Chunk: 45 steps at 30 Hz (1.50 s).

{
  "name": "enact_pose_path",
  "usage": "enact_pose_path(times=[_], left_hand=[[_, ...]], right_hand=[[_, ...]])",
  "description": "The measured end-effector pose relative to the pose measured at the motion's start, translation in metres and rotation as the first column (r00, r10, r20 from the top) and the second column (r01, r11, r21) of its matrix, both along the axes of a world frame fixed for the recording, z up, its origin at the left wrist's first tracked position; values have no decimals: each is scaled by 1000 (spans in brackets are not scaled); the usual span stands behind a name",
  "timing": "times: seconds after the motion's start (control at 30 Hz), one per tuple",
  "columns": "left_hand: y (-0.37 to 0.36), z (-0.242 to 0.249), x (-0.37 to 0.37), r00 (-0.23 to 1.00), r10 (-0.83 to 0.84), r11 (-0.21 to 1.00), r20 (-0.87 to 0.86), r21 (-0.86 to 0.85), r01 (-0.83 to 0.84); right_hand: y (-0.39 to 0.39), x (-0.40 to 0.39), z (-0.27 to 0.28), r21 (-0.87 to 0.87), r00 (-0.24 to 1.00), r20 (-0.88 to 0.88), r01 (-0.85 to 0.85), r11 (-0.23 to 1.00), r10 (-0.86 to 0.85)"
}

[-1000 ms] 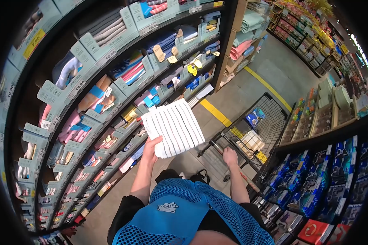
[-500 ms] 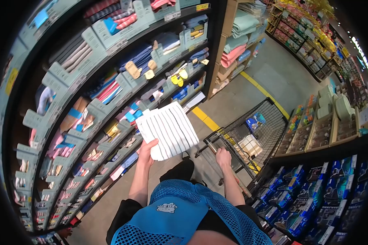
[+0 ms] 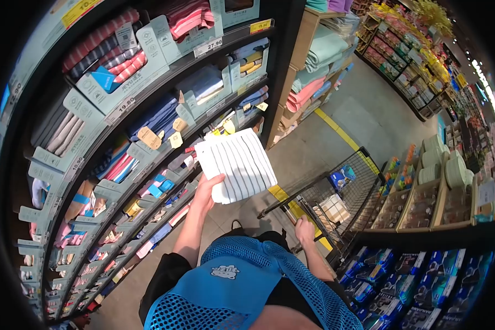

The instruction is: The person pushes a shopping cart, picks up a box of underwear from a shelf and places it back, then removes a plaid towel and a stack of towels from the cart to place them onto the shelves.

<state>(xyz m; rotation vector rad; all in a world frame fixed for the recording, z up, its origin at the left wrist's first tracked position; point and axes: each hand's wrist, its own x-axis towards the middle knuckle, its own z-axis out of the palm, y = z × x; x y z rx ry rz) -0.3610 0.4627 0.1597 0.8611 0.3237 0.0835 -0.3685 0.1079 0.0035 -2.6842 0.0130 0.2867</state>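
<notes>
A folded white towel with thin dark stripes [image 3: 237, 166] is in my left hand [image 3: 208, 190], its thumb lying over the towel's lower left edge. The towel is held out in front of the shelf of folded towels. My right hand [image 3: 304, 230] is closed round the handle of a black wire shopping cart [image 3: 363, 181]. Inside the cart lie a blue package [image 3: 342, 178] and a pale, whitish pack [image 3: 334, 210].
Curved-looking shelves [image 3: 165, 71] of boxed towels and socks line the left. A wooden rack [image 3: 287, 82] with folded towels stands beyond them. Right of the cart are bins of bowls [image 3: 437, 170] and blue packages [image 3: 401, 280]. A yellow line [image 3: 338, 131] crosses the floor.
The towel in my left hand has shifted slightly right and up in view. The shelves appear nearer and lower. My right hand stays at the cart's handle, a little lower in view.
</notes>
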Motion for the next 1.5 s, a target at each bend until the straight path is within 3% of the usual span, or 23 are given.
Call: enact_pose_path(times=[0.2,0.33,0.47,0.5,0.63,0.77,0.83,0.97,1.07,1.13,1.17,1.23,1.27,1.33,1.37,1.5], left_hand=[[-18,6,26,997,76,997,6,15,-76],[-47,7,46,970,241,970,36,-22,-241],[-72,9,59,952,306,952,-28,2,-306],[-83,18,65,960,279,959,-12,51,-278],[-111,31,73,981,195,972,-14,139,-191],[-131,40,74,968,236,947,-88,242,-209],[-139,54,78,962,251,943,-104,252,-219],[-142,60,76,950,294,929,-104,265,-258],[-133,58,65,928,364,913,-83,231,-337],[-124,53,54,921,375,917,-106,187,-352],[-120,45,48,909,413,817,-54,464,-344],[-114,42,35,883,468,442,38,855,-272],[-110,42,26,884,466,454,31,849,-269],[-100,53,9,870,493,72,9,996,-51],[-92,52,3,874,477,-23,95,995,-96],[-65,60,-24,871,480,-44,99,995,-89]], right_hand=[[-28,59,4,43,1000,29,-6,999,5],[-51,103,-4,88,999,42,-15,996,11],[-77,147,-21,106,996,55,-75,991,69],[-76,156,0,133,997,20,-78,988,76],[-94,194,-6,146,993,39,-113,983,108],[-113,216,-9,137,988,51,-152,979,146],[-122,224,-7,127,983,30,-182,975,179],[-124,236,-8,272,980,-19,-187,944,200],[-116,242,-21,267,977,-67,-177,947,201],[-105,240,-15,173,989,-42,-132,976,141],[-98,238,-11,128,993,-9,-112,985,115],[-84,233,-7,86,998,15,-54,995,53],[-81,228,-5,48,999,41,10,999,-12],[-75,225,-2,5,999,38,37,999,-37],[-76,228,-8,12,998,61,25,1000,-26],[-93,236,-45,21,995,78,65,998,-66]])
